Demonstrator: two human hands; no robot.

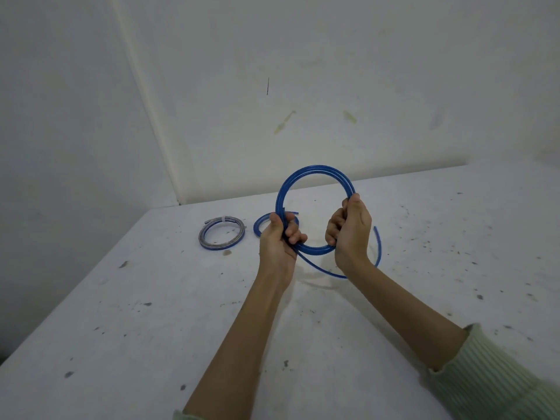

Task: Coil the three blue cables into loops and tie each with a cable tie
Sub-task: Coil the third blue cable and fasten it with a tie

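Left hand (280, 237) curled round the lower left of the blue cable (315, 171), thumb on top, pinning the turns together; right hand (351, 231) likewise wrapped round the right side of the same coil, fingers tucked through the ring. Both grips clamped on the cable, held upright above the worktop (151, 298). Two or three turns already wound, with a free tail (377, 247) curving out under the right wrist and down toward the worktop, so not yet fully coiled and no tie visible on it. Just behind the left hand, a second blue coil (260, 223) lying flat, mostly hidden; whether tied cannot be told. Further left, well apart, a third coil (221, 234), greyish with a blue edge, lying flat and closed with a small white cable tie (223, 219) at its far side. By this reckoning, one coil finished, one perhaps finished, the last still needing its tail wound in and a tie fitted. No spare tie in sight.
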